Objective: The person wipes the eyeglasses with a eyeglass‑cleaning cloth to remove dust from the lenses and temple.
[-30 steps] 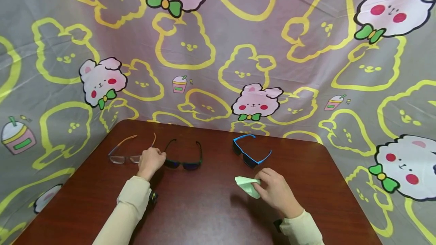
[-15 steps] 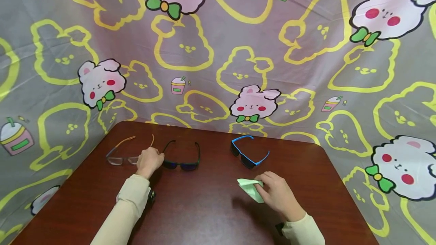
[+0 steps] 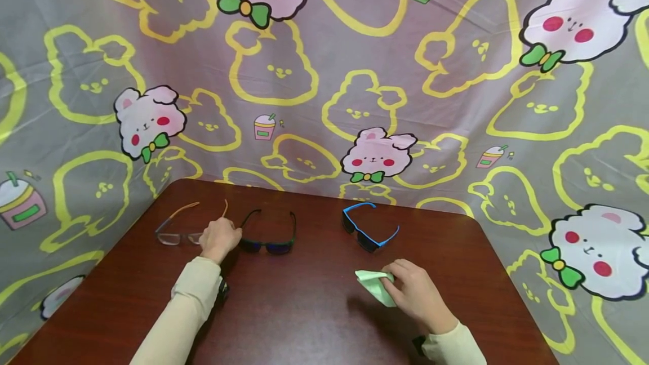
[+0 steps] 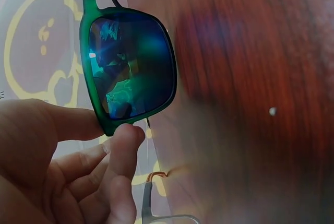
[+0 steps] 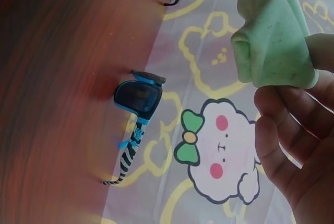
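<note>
My left hand point(image 3: 219, 237) pinches the outer corner of a pair of green-framed sunglasses point(image 3: 278, 248) between thumb and fingers. In the left wrist view, mirrored blue-green lenses point(image 4: 130, 62) face the camera, and the thumb lies right at the frame's corner. The temples are unfolded and point toward the back of the table. On the right, my right hand point(image 3: 417, 293) holds a folded pale green cloth point(image 3: 375, 285) over the table, gripped by one end. The right wrist view has this cloth point(image 5: 274, 41) between thumb and fingers.
Blue-framed sunglasses point(image 3: 367, 241) with dark lenses lie beyond my right hand; a zebra-striped temple point(image 5: 128, 156) shows in the right wrist view. Clear eyeglasses point(image 3: 169, 239) with orange temple tips lie left of my left hand. A patterned curtain point(image 3: 294, 72) surrounds the brown table point(image 3: 304, 308).
My left hand keeps its pinch on the green sunglasses. The right hand, with the cloth, has shifted slightly toward the near edge; the head view has turned a little.
</note>
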Demonstrator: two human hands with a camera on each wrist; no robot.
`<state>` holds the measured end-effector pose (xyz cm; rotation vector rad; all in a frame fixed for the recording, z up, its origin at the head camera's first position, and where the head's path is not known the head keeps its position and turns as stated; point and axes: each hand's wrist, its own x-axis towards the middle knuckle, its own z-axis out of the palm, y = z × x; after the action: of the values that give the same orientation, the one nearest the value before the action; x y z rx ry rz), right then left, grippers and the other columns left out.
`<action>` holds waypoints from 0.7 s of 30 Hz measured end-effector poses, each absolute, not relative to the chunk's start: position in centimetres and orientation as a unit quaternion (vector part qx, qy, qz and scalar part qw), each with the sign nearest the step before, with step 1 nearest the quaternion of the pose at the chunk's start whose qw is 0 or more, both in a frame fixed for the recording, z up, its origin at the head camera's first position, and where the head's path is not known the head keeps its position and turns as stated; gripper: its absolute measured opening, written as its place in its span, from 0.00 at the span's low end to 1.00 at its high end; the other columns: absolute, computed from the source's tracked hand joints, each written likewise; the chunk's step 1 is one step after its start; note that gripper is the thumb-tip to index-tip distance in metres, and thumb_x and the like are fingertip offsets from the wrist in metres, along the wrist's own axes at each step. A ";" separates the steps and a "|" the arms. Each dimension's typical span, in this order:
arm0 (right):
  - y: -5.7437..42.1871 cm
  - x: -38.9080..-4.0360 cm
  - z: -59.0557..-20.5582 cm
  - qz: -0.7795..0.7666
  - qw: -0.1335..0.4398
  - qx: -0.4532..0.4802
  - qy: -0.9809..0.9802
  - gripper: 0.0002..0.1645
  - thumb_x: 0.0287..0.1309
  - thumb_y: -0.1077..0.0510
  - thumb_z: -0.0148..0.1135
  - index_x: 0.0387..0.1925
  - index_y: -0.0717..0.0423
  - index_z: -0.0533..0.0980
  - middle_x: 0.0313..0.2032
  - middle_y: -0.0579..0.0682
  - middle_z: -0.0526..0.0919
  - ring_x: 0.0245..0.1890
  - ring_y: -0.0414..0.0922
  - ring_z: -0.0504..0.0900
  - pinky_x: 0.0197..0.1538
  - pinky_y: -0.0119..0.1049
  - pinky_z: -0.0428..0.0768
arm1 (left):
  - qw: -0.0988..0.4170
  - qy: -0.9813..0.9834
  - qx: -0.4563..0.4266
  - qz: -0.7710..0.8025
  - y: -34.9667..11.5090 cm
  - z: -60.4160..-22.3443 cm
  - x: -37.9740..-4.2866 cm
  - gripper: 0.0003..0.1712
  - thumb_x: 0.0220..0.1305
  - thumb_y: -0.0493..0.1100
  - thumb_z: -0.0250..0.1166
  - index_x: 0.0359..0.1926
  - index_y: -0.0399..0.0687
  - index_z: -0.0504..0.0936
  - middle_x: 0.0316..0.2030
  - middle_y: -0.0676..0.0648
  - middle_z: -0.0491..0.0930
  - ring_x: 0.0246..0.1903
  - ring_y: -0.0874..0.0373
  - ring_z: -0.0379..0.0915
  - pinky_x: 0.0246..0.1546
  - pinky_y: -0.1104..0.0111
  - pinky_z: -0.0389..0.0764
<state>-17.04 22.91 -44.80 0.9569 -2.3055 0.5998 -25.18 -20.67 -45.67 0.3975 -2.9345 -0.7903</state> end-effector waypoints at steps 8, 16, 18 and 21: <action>22.9 -16.9 -44.8 0.233 0.281 0.357 -0.860 0.12 0.41 0.66 0.70 0.28 0.48 0.79 0.28 0.34 0.75 0.26 0.32 0.72 0.28 0.20 0.70 | 0.050 -0.960 0.122 -0.248 -20.9 -45.8 -25.5 0.21 0.60 0.47 0.57 0.12 0.50 0.68 0.19 0.44 0.73 0.22 0.47 0.72 0.21 0.56 0.68; 23.3 -16.8 -44.8 0.225 0.290 0.352 -0.861 0.12 0.41 0.66 0.70 0.27 0.47 0.78 0.27 0.34 0.74 0.25 0.33 0.71 0.28 0.21 0.69 | 0.066 -0.973 0.092 -0.201 -20.0 -44.1 -25.6 0.16 0.64 0.48 0.56 0.32 0.40 0.83 0.33 0.31 0.80 0.29 0.36 0.76 0.22 0.49 0.73; 23.6 -16.7 -44.9 0.226 0.292 0.351 -0.861 0.13 0.40 0.66 0.70 0.27 0.47 0.78 0.27 0.34 0.74 0.26 0.32 0.71 0.28 0.21 0.69 | 0.063 -0.976 0.071 -0.194 -19.0 -43.5 -25.9 0.16 0.65 0.48 0.56 0.32 0.41 0.82 0.29 0.34 0.79 0.26 0.39 0.76 0.21 0.51 0.72; 23.9 -16.6 -44.9 0.227 0.289 0.346 -0.863 0.13 0.39 0.66 0.71 0.27 0.47 0.78 0.27 0.34 0.74 0.26 0.31 0.70 0.28 0.21 0.68 | 0.054 -0.979 0.025 -0.195 -17.2 -42.8 -26.6 0.15 0.66 0.49 0.55 0.35 0.43 0.82 0.21 0.42 0.75 0.19 0.49 0.71 0.16 0.60 0.68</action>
<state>-16.57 23.93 -44.95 0.9239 -2.3032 0.6058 -26.57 -17.20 -42.76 0.0768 -2.9735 -0.5927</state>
